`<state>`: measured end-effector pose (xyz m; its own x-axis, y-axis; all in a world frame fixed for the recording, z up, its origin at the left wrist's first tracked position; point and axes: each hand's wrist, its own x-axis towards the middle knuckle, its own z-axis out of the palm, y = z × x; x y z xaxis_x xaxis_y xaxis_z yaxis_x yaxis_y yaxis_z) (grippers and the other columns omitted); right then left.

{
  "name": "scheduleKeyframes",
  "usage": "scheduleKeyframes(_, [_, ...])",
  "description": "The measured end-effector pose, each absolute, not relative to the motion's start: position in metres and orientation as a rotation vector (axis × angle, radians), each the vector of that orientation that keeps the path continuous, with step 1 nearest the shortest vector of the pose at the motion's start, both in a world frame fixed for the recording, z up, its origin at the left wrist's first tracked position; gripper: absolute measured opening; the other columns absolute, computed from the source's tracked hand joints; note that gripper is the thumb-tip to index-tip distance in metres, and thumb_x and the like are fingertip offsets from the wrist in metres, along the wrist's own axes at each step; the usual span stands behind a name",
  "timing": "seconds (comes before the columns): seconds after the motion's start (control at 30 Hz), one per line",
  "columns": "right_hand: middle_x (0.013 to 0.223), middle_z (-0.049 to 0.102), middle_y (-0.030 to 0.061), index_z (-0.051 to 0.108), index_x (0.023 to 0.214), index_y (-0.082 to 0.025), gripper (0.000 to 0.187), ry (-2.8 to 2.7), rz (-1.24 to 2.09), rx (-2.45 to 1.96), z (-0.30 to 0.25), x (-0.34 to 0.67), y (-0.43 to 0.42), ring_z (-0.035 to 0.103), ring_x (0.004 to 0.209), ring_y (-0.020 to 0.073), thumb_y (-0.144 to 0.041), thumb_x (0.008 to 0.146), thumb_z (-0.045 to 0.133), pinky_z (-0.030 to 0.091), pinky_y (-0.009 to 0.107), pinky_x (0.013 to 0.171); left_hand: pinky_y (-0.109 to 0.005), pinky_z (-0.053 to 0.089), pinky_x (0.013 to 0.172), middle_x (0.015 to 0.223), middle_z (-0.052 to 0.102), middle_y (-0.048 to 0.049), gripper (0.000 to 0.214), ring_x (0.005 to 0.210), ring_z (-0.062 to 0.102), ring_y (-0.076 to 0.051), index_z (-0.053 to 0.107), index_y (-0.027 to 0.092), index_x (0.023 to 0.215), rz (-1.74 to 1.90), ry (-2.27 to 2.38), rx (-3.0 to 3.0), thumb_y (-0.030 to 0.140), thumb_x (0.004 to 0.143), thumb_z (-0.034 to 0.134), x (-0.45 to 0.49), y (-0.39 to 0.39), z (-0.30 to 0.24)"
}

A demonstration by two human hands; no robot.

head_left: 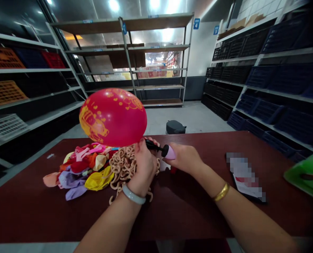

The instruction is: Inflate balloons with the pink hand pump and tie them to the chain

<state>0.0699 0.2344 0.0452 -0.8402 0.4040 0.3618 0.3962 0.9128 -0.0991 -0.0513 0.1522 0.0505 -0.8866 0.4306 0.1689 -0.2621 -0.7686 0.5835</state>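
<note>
A large inflated red balloon with yellow printed figures hangs over the left half of the table. My left hand is closed around the balloon's neck and the black front end of a hand pump; the exact join is hidden by my fingers. My right hand grips the pump's pale purple handle. Below the balloon lies a heap of limp balloons in several colours. Beside it, partly behind my left hand, is a pile of beige curled pieces.
A phone-like flat object, partly pixelated, lies on the dark red table. A green plastic object is at the right edge. A dark stool stands beyond the table, with shelves of crates around.
</note>
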Motion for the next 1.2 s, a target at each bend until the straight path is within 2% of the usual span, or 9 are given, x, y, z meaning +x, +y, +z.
scheduleKeyframes(0.3, [0.097, 0.071, 0.0029, 0.055, 0.102, -0.025, 0.043, -2.735, -0.018, -0.567, 0.050, 0.080, 0.265, 0.066, 0.084, 0.0235, -0.061, 0.079, 0.057, 0.036, 0.029, 0.063, -0.026, 0.043, 0.056, 0.066, 0.051, 0.0026, 0.014, 0.057, 0.053, -0.012, 0.045, 0.019, 0.079, 2.846, 0.768, 0.444, 0.021, 0.078, 0.058, -0.113, 0.121, 0.077])
scheduleKeyframes(0.8, [0.082, 0.069, 0.0031, 0.051, 0.094, -0.022, 0.035, -2.686, 0.008, -0.569, 0.046, 0.071, 0.232, 0.067, 0.072, 0.0224, -0.053, 0.080, 0.058, 0.032, 0.028, 0.056, -0.028, 0.048, 0.064, 0.072, 0.054, 0.0009, 0.019, 0.062, 0.056, -0.012, 0.050, 0.019, 0.082, 2.554, 0.793, 0.434, 0.031, 0.079, 0.065, -0.030, 0.159, 0.035])
scheduleKeyframes(1.07, [0.086, 0.071, 0.0034, 0.054, 0.100, -0.024, 0.040, -2.660, 0.062, -0.559, 0.048, 0.072, 0.235, 0.067, 0.075, 0.0237, -0.059, 0.081, 0.056, 0.034, 0.028, 0.058, -0.028, 0.048, 0.060, 0.070, 0.054, 0.0014, 0.020, 0.059, 0.056, -0.012, 0.049, 0.018, 0.080, 2.537, 0.832, 0.489, 0.030, 0.079, 0.065, -0.040, 0.148, 0.058])
scheduleKeyframes(1.2, [0.094, 0.071, 0.0028, 0.054, 0.107, -0.027, 0.044, -2.688, 0.100, -0.533, 0.050, 0.073, 0.247, 0.067, 0.083, 0.0241, -0.060, 0.079, 0.059, 0.038, 0.029, 0.064, -0.028, 0.047, 0.059, 0.070, 0.054, 0.0018, 0.022, 0.060, 0.057, -0.013, 0.047, 0.019, 0.081, 2.681, 0.833, 0.543, 0.028, 0.076, 0.067, -0.069, 0.136, 0.074])
